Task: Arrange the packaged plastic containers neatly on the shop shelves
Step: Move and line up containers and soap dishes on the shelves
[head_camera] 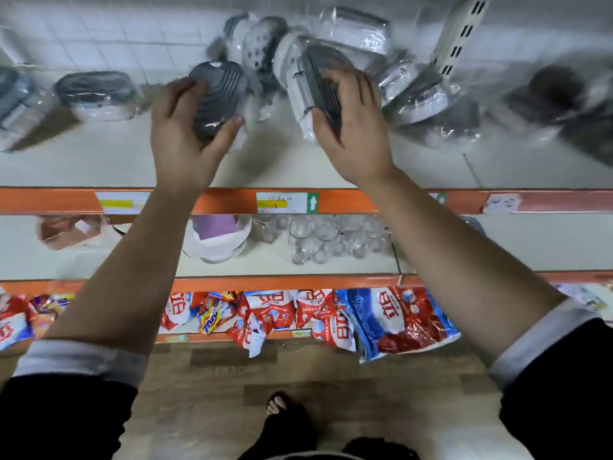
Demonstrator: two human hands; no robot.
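Observation:
On the top shelf (99, 161) lie several plastic containers with grey slatted lids, each wrapped in clear film. My left hand (182, 134) grips one grey-lidded container (219, 94), fingers behind it and thumb in front. My right hand (351, 124) grips another container (315, 84), white body and grey lid, tilted on its side. Behind them a loose heap of wrapped containers (351, 31) leans against the tiled wall. One container (96, 94) stands upright at the left, another (13, 101) at the far left edge. The picture is blurred.
A slotted shelf upright (461, 31) stands at the back right, dark blurred packages (557, 94) beyond it. The orange shelf edge (232, 200) carries price labels. The shelf below holds clear glasses (331, 237) and white bowls (215, 240); detergent bags (391, 320) line the lowest shelf.

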